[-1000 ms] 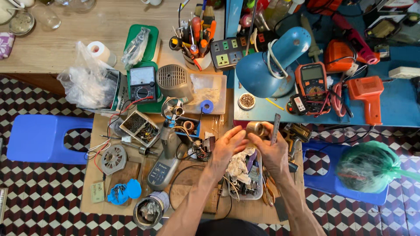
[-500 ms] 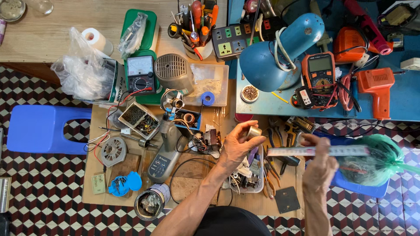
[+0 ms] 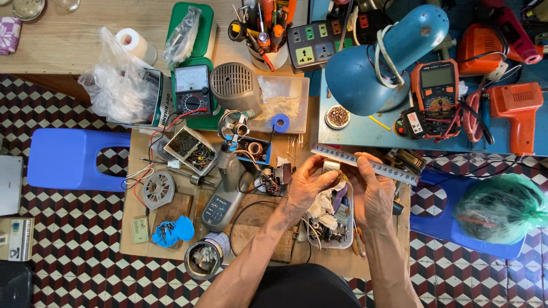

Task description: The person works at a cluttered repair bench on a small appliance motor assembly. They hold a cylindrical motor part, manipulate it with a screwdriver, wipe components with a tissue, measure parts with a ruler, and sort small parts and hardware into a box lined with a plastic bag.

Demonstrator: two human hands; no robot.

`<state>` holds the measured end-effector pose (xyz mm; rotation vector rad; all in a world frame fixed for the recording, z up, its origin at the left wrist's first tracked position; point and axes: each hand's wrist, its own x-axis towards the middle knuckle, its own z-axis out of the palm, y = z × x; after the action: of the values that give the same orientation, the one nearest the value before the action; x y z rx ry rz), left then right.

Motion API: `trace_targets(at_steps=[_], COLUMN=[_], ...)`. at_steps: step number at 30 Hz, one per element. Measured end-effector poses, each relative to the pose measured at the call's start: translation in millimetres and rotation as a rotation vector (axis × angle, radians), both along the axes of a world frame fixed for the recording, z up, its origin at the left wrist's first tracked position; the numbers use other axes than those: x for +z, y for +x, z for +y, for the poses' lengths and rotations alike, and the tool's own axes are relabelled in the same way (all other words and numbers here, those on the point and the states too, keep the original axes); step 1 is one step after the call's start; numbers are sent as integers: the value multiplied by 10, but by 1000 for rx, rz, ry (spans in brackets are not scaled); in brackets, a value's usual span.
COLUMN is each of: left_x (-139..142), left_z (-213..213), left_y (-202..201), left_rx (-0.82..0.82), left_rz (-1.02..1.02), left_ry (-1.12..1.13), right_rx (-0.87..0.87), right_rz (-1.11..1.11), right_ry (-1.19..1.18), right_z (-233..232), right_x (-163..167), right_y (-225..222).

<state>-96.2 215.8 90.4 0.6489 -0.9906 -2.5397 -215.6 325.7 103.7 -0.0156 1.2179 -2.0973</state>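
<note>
My left hand (image 3: 305, 185) grips a small round metal part (image 3: 331, 166) over the low wooden table (image 3: 257, 228). My right hand (image 3: 374, 194) holds a metal ruler (image 3: 365, 163) laid across the top of that part, running from above my left fingers out to the right. Both hands hover above a white tray (image 3: 334, 219) filled with rags, wires and small parts.
A grey fan body (image 3: 225, 191), a fan motor (image 3: 234, 128), a circuit box (image 3: 191, 148) and a can of parts (image 3: 202, 259) crowd the table. A blue lamp (image 3: 379, 63), multimeters (image 3: 439, 94) and an orange drill (image 3: 519, 111) sit on the blue bench. Blue stools (image 3: 68, 159) flank both sides.
My right hand swung the ruler out to the right, then brought it back over the metal part in my left hand. The hands are together again.
</note>
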Motion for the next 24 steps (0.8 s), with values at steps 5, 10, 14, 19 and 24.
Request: trace_targets(at_steps=[5,10,14,19,24], left_x=[-76,-78,-31,8,10], left_z=[-45,-67,-81,-78,-91], left_y=[18,32,47,65,82], left_rx=[27,-1,-36,-58,-57], left_rz=[-34,-63,-86,-115,-118], left_ry=[-106,-120,-126,-149,-138], right_rx=[52,79,93,110,102], right_rz=[-23,-98,-73,-39,-44], right_ry=[13,-39,-29,-16,-6], right_z=[-20,-24,-34,-18,-27], right_x=[-87,-105,-118,-155,-197], right_y=[-19,-37,-45,-43,-29])
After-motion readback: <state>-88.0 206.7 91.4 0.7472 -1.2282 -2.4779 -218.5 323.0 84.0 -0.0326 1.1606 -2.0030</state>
